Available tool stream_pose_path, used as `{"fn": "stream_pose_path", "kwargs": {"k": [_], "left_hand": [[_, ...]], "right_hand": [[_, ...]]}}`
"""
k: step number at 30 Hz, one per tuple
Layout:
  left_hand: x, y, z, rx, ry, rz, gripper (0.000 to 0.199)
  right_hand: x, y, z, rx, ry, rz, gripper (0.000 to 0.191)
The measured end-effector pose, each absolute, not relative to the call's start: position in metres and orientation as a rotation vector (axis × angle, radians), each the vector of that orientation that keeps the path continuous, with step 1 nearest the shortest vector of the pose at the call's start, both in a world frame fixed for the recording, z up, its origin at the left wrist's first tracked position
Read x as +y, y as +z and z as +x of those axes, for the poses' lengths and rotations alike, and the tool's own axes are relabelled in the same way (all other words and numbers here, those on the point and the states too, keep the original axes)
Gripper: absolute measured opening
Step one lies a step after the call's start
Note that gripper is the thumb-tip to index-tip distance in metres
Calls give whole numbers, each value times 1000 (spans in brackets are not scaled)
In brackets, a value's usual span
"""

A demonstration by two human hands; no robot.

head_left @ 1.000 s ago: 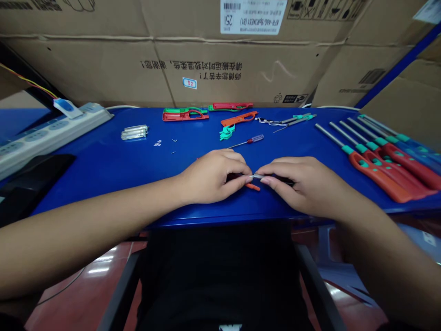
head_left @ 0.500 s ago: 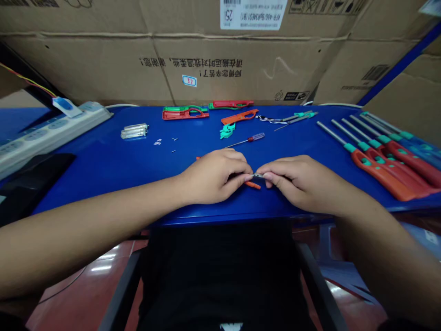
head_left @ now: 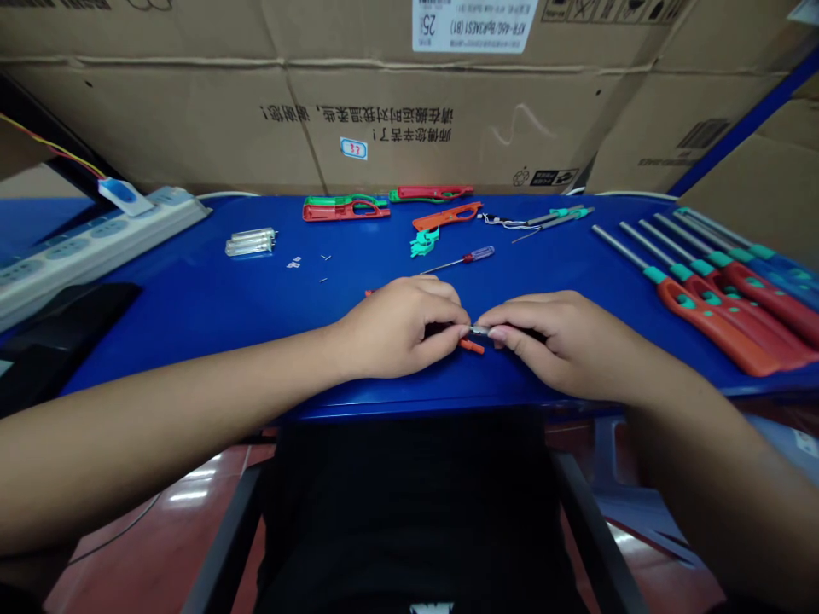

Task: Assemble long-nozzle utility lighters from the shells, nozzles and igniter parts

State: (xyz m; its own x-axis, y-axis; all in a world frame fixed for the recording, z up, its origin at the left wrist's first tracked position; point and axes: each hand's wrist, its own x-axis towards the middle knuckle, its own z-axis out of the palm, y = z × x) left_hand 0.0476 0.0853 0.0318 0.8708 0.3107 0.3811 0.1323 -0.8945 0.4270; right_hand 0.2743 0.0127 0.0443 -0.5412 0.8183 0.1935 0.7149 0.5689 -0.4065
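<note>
A blue tabletop (head_left: 550, 264) spans the scene. Just in from its front edge, a left hand (head_left: 409, 328) and right hand (head_left: 554, 341) nearly meet. Whole lighters (head_left: 735, 320) line the right edge; open lighter shells (head_left: 358, 211) lie unjoined by the back edge, so work looks partway. Near the front edge, both hands' fingers pinch a small silvery piece (head_left: 479, 331), seemingly unfinished.

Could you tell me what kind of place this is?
Probably a small assembly or repair workstation: the smooth blue table holds a purple-handled metal screwdriver, a long orange plastic shell and a row of red, orange and blue long-tubed plastic lighters.
</note>
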Motion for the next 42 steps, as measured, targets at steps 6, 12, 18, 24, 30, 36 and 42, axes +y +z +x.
{"fn": "stream_pose_path", "kwargs": {"k": [6,12,18,24,30,36,42], "left_hand": [[88,29,48,303,632,2615,21],[89,27,50,313,622,2575,20],[88,25,50,350,638,2571,19],[87,24,51,341,626,2567,18],[87,24,51,380,646,2554,17],[83,29,49,413,623,2630,16],[90,35,43,455,503,2726,39]], "right_hand": [[14,43,275,-2462,405,-1263,26],[15,42,278,-2484,369,-1248,27],[14,44,277,-2500,334,-1249,28],[12,41,273,-2506,338,-1283,29],[13,39,270,-2488,358,-1262,29],[11,38,269,-2454,377,-1251,26],[7,37,268,-2386,353,-1324,28]]}}
